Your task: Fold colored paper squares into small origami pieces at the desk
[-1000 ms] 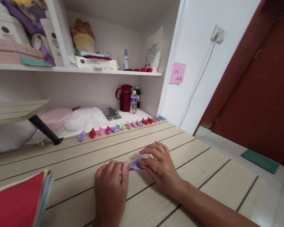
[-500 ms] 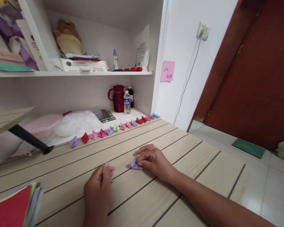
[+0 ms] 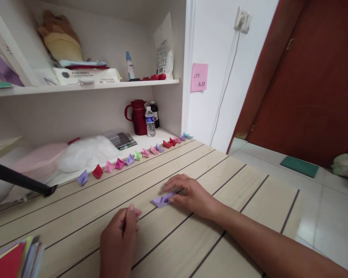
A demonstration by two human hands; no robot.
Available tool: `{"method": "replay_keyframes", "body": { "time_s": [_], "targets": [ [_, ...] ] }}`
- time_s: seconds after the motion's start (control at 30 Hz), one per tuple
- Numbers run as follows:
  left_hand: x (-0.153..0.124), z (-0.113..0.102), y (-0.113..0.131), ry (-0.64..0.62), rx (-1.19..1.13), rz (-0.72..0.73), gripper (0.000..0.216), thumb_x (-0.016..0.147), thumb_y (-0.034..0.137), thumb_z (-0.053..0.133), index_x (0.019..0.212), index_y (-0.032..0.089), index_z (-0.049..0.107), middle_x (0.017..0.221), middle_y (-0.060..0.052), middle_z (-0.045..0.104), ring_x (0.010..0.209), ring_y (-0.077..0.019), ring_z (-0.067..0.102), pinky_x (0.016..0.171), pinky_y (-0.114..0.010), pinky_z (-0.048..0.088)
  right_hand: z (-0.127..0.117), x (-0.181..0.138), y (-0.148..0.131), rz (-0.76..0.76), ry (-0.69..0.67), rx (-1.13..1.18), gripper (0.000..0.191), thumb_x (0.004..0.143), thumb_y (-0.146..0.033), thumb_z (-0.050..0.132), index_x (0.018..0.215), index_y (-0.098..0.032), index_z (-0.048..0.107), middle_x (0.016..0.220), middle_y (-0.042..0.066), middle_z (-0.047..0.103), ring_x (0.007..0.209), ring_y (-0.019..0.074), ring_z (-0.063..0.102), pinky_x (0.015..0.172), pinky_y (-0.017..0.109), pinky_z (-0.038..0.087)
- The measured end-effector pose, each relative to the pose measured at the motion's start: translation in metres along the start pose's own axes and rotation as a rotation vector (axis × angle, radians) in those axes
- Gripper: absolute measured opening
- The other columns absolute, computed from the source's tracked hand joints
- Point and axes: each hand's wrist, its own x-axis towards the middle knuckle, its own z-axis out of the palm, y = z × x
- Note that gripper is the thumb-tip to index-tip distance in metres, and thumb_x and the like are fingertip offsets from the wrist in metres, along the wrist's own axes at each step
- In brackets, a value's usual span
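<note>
A small folded purple paper piece (image 3: 161,200) lies on the pale wooden tabletop (image 3: 214,231). My right hand (image 3: 188,195) rests on its right side, fingertips pinching and pressing it against the table. My left hand (image 3: 118,237) lies a little to the left of it on the table, fingers curled together in a loose fist with nothing visible in them, apart from the paper.
A row of several small folded paper boats (image 3: 133,157) lines the table's far edge. A stack of coloured paper sheets (image 3: 11,258) sits at the near left. Behind are shelves with a red jug (image 3: 137,117), a water bottle (image 3: 150,121) and a plastic bag (image 3: 85,152). The table's right edge drops to a tiled floor.
My left hand let go of the purple paper, drew back to the left and curled shut. My right hand stayed on the paper. The view has swung to the right.
</note>
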Motion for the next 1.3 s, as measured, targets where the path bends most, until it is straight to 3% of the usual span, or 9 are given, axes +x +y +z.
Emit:
{"method": "replay_keyframes", "body": {
  "time_s": [0.1, 0.3, 0.43, 0.53, 0.73, 0.93, 1.03, 1.17, 1.3],
  "targets": [
    [0.001, 0.0, -0.004, -0.04, 0.001, -0.019, 0.051, 0.083, 0.067, 0.044, 0.073, 0.023, 0.067, 0.062, -0.001, 0.068, 0.058, -0.0223, 0.062, 0.065, -0.035, 0.046, -0.006, 0.0, -0.001, 0.017, 0.04, 0.058, 0.01, 0.089, -0.019, 0.068, 0.092, -0.026, 0.075, 0.105, 0.004, 0.073, 0.102, 0.0204, 0.066, 0.089, 0.038, 0.054],
    [0.002, 0.002, -0.008, -0.029, -0.01, -0.003, 0.051, 0.084, 0.068, 0.044, 0.07, 0.023, 0.066, 0.056, 0.002, 0.063, 0.057, -0.02, 0.06, 0.063, -0.032, 0.046, -0.011, -0.001, 0.003, 0.119, 0.099, 0.095, 0.016, 0.093, -0.028, 0.062, 0.083, -0.023, 0.074, 0.096, 0.005, 0.072, 0.092, 0.0195, 0.067, 0.084, 0.035, 0.054],
    [0.004, 0.006, -0.014, -0.029, 0.014, 0.054, 0.04, 0.084, 0.059, 0.05, 0.075, 0.024, 0.068, 0.066, 0.0, 0.069, 0.062, -0.0208, 0.064, 0.064, -0.033, 0.049, -0.015, 0.001, 0.013, 0.312, 0.105, 0.204, 0.02, 0.091, -0.037, 0.062, 0.085, -0.021, 0.072, 0.092, 0.004, 0.072, 0.083, 0.0191, 0.067, 0.072, 0.031, 0.053],
    [0.01, 0.007, -0.021, -0.04, 0.073, 0.182, 0.028, 0.087, 0.046, 0.051, 0.08, 0.026, 0.069, 0.079, -0.002, 0.073, 0.074, -0.0213, 0.068, 0.07, -0.033, 0.052, -0.018, 0.001, 0.023, 0.4, 0.067, 0.189, 0.022, 0.09, -0.039, 0.061, 0.091, -0.02, 0.072, 0.085, 0.003, 0.071, 0.075, 0.0181, 0.064, 0.065, 0.029, 0.05],
    [0.018, 0.017, -0.041, -0.096, 0.318, 0.555, 0.025, 0.088, 0.029, 0.05, 0.103, 0.027, 0.069, 0.098, -0.006, 0.072, 0.088, -0.0245, 0.069, 0.075, -0.043, 0.056, -0.02, -0.005, 0.027, 0.362, -0.075, -0.098, 0.028, 0.088, -0.031, 0.062, 0.114, -0.025, 0.07, 0.086, 0.003, 0.07, 0.067, 0.0177, 0.062, 0.06, 0.03, 0.048],
    [0.012, 0.027, -0.051, -0.045, 0.435, 0.747, 0.028, 0.084, 0.018, 0.054, 0.107, 0.031, 0.065, 0.108, -0.005, 0.07, 0.099, -0.027, 0.068, 0.079, -0.051, 0.056, -0.012, -0.009, 0.012, 0.252, -0.126, 0.018, 0.026, 0.087, -0.02, 0.062, 0.111, -0.027, 0.069, 0.097, 0.003, 0.069, 0.078, 0.018, 0.065, 0.069, 0.031, 0.054],
    [0.014, 0.025, -0.049, -0.023, 0.375, 0.759, 0.023, 0.083, 0.018, 0.057, 0.101, 0.029, 0.064, 0.103, -0.005, 0.07, 0.095, -0.0258, 0.069, 0.077, -0.047, 0.057, -0.011, -0.009, 0.005, 0.249, -0.176, 0.113, 0.032, 0.082, -0.013, 0.065, 0.111, -0.027, 0.068, 0.096, 0.002, 0.066, 0.075, 0.0158, 0.062, 0.067, 0.028, 0.053],
    [0.019, 0.019, -0.048, -0.119, 0.332, 0.713, 0.011, 0.084, 0.017, 0.056, 0.082, 0.027, 0.06, 0.099, -0.003, 0.069, 0.097, -0.0214, 0.069, 0.077, -0.038, 0.058, -0.014, -0.009, -0.005, 0.296, -0.25, 0.186, 0.038, 0.073, -0.007, 0.072, 0.105, -0.027, 0.07, 0.103, 0.002, 0.062, 0.086, 0.0175, 0.06, 0.078, 0.031, 0.052],
    [0.021, 0.018, -0.055, -0.094, 0.344, 0.613, 0.009, 0.084, 0.022, 0.058, 0.09, 0.027, 0.055, 0.106, -0.005, 0.069, 0.101, -0.0213, 0.068, 0.08, -0.039, 0.057, -0.017, -0.008, -0.012, 0.331, -0.244, 0.198, 0.043, 0.069, -0.006, 0.077, 0.106, -0.027, 0.068, 0.114, 0.003, 0.058, 0.104, 0.0213, 0.058, 0.093, 0.036, 0.048]
  ]
}}
